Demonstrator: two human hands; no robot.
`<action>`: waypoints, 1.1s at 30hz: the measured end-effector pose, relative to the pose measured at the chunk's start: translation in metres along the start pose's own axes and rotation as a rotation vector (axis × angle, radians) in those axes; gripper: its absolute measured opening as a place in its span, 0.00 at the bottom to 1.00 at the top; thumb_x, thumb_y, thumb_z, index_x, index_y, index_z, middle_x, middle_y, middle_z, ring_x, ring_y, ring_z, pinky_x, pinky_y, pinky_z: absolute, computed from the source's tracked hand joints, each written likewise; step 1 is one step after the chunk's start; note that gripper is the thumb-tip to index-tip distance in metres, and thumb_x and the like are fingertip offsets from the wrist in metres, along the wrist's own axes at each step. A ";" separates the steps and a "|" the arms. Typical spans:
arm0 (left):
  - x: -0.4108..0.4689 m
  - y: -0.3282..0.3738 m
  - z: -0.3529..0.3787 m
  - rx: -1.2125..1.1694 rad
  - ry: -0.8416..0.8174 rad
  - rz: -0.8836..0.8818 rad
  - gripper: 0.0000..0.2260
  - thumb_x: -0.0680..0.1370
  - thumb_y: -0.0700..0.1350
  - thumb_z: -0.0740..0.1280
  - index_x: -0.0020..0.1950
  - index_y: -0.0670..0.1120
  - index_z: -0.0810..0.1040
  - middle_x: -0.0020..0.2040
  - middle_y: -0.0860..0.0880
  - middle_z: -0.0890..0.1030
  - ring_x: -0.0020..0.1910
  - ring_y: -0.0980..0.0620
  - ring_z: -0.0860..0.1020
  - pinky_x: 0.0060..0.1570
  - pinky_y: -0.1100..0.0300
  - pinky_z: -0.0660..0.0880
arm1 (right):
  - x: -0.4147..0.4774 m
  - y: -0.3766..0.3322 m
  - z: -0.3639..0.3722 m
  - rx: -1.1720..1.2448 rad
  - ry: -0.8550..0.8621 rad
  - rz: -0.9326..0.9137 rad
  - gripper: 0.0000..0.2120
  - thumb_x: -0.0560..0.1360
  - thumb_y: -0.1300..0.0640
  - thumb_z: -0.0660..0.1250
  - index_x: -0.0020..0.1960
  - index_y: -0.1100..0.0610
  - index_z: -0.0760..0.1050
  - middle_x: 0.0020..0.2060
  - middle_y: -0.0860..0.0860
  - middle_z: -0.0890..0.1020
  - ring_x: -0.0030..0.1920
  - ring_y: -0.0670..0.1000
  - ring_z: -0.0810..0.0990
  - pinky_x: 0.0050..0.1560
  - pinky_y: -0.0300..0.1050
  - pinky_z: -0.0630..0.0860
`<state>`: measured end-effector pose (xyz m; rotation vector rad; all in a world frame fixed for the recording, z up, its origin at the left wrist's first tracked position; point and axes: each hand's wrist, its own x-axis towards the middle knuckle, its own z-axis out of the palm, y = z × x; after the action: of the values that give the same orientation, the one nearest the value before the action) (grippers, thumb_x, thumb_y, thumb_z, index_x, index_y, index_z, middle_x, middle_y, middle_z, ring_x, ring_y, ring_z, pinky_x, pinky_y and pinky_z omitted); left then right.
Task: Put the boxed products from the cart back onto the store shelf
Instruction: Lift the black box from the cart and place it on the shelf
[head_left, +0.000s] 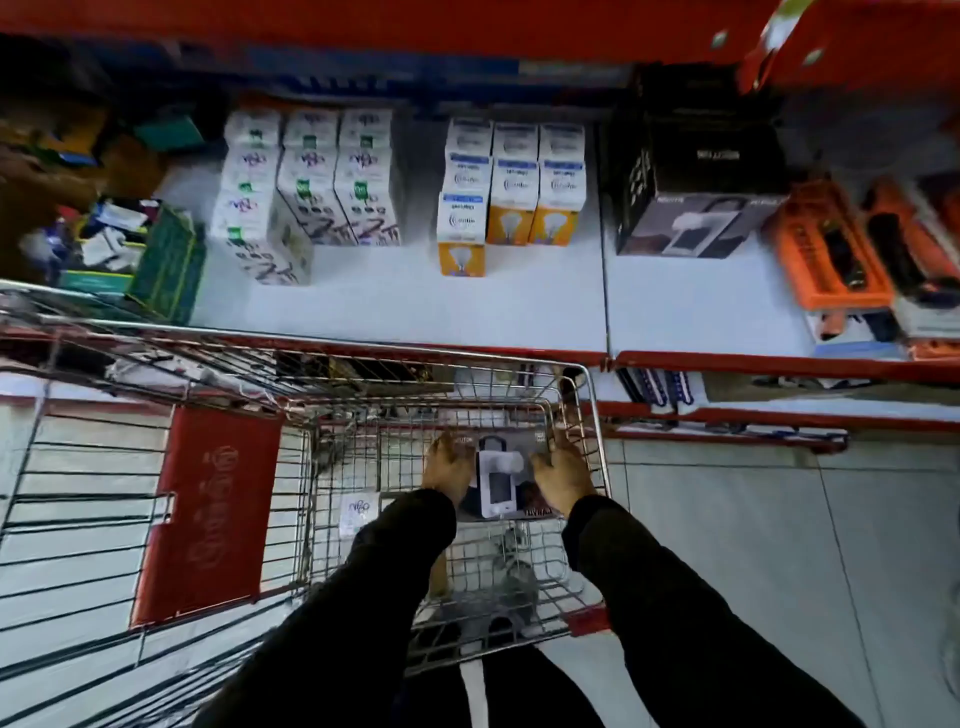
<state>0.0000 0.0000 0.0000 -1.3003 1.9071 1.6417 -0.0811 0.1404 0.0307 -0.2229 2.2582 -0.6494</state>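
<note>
Low in the middle of the frame, the left hand (448, 464) and right hand (562, 470) grip a dark box (506, 486) inside the wire cart (592, 410), fingers curled on its sides. A small white "nigo" box (357, 512) lies just left. Bulb boxes (511, 184) stand on the shelf (415, 306) above.

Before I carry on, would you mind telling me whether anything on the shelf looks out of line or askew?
Yes. The front-left orange-and-white bulb box juts forward of its neighbours, and the front-left white box sticks out of its row at a tilt. Both hands, left hand and right hand, grip a dark lantern box in the cart.
</note>
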 end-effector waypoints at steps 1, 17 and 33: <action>0.002 0.002 -0.002 -0.027 0.001 -0.020 0.24 0.83 0.51 0.57 0.78 0.45 0.58 0.78 0.41 0.61 0.71 0.37 0.68 0.70 0.44 0.68 | 0.003 -0.001 0.000 0.020 -0.002 -0.001 0.21 0.83 0.58 0.57 0.74 0.64 0.63 0.73 0.62 0.67 0.69 0.61 0.71 0.63 0.45 0.69; -0.011 -0.016 0.001 -0.349 0.121 -0.131 0.20 0.82 0.46 0.59 0.74 0.44 0.67 0.72 0.43 0.68 0.70 0.41 0.70 0.70 0.50 0.68 | 0.002 0.020 0.017 0.317 -0.024 0.147 0.23 0.81 0.47 0.60 0.72 0.58 0.68 0.64 0.57 0.77 0.62 0.57 0.77 0.58 0.43 0.72; -0.135 0.057 -0.048 -0.353 0.518 0.152 0.19 0.76 0.58 0.67 0.56 0.45 0.82 0.53 0.45 0.84 0.49 0.51 0.78 0.49 0.61 0.68 | -0.089 -0.045 -0.061 0.379 0.412 -0.078 0.20 0.76 0.34 0.61 0.43 0.52 0.73 0.39 0.50 0.80 0.41 0.53 0.79 0.43 0.44 0.72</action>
<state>0.0436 0.0106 0.1469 -1.9187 2.0976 1.9239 -0.0645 0.1561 0.1459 0.0138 2.4591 -1.2412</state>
